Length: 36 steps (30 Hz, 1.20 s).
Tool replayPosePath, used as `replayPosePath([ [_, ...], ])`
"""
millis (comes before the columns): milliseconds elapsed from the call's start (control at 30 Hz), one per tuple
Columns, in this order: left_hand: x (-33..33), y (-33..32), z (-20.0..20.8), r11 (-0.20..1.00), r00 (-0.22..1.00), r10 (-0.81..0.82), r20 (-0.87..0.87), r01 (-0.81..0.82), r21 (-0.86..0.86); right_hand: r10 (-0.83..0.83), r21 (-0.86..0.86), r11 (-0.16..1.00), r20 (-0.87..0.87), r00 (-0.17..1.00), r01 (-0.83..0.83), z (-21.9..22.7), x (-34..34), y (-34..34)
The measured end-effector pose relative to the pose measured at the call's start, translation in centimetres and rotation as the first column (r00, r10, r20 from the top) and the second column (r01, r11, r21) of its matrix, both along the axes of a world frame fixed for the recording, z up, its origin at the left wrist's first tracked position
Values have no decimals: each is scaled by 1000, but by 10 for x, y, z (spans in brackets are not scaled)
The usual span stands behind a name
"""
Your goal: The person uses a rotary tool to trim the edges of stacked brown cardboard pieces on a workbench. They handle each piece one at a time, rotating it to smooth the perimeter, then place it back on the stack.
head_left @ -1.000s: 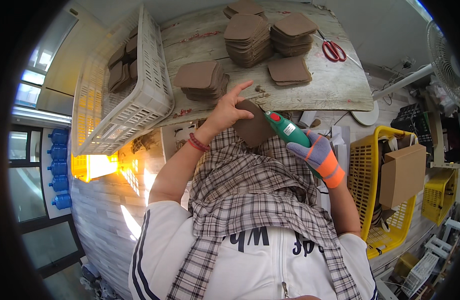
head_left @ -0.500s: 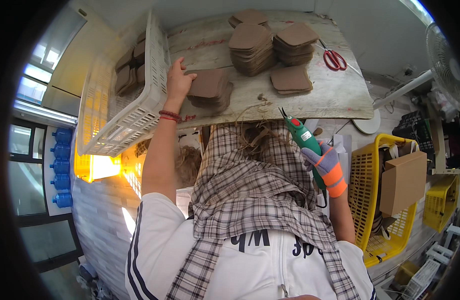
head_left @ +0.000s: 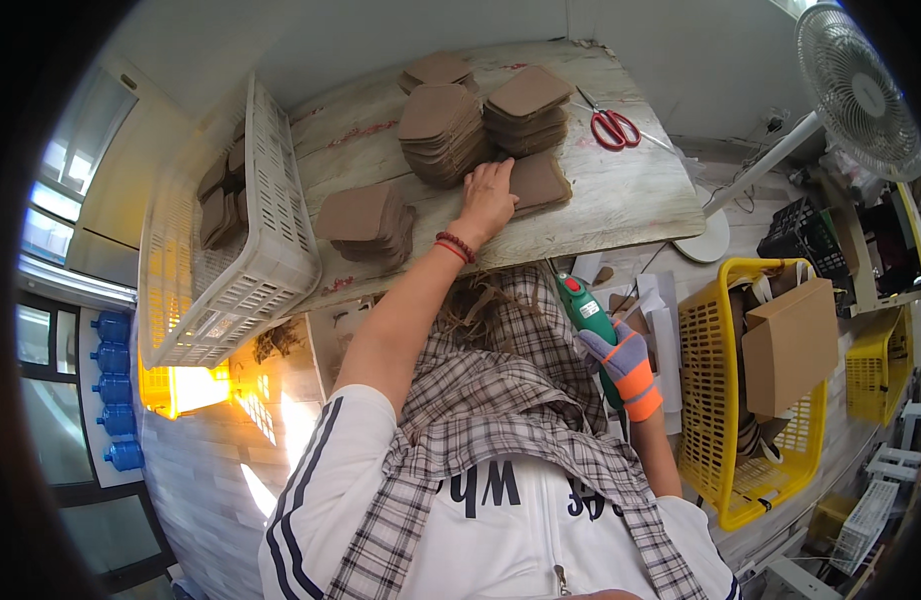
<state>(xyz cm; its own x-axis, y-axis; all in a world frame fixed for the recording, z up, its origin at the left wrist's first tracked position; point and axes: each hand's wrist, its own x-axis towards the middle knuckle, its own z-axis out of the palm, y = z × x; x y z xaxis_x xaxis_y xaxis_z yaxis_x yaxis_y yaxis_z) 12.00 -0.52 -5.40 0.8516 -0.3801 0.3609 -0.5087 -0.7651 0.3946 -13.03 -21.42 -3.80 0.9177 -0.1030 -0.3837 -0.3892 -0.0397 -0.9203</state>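
Observation:
My bare left hand [head_left: 489, 198], a red bracelet at its wrist, reaches over the table to the left edge of a low stack of brown rounded-corner pieces [head_left: 543, 182]. Its fingers are stretched forward, and whether they touch the stack is hard to tell. A grey and orange work glove covers my right hand [head_left: 621, 362], which is closed around green electric scissors [head_left: 587, 312] in front of the table edge, blades pointing away from me. Taller stacks [head_left: 443, 135] of the same pieces stand behind my left hand. Another stack [head_left: 363, 220] lies to its left.
Red-handled scissors [head_left: 615, 130] lie at the right of the worn table [head_left: 641, 205]. A white crate [head_left: 281, 215] holding brown pieces stands at the left. To the right are a yellow basket [head_left: 726, 400] with a cardboard box [head_left: 791, 345] and a fan [head_left: 861, 95]. Brown scraps lie on my plaid apron.
My left hand has left the left stack and moved right to the low stack. My right hand still holds the electric scissors. The whole view has shifted a little.

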Motion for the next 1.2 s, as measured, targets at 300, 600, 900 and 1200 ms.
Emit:
replayPosePath([
  [300,-29,7,11,933,981,188,-42,-192,-306,3,-79,997,-39,999,-6,-4,8,5],
  [600,-70,-7,16,-189,853,-341,-395,-473,-860,-93,82,993,66,993,88,13,30,25],
  [900,-79,-11,21,-481,822,-511,-251,-515,-709,-90,92,992,55,994,84,35,39,42],
  [1200,-94,-26,17,-435,784,-557,-273,-556,-709,-150,108,984,96,984,140,46,45,47],
])
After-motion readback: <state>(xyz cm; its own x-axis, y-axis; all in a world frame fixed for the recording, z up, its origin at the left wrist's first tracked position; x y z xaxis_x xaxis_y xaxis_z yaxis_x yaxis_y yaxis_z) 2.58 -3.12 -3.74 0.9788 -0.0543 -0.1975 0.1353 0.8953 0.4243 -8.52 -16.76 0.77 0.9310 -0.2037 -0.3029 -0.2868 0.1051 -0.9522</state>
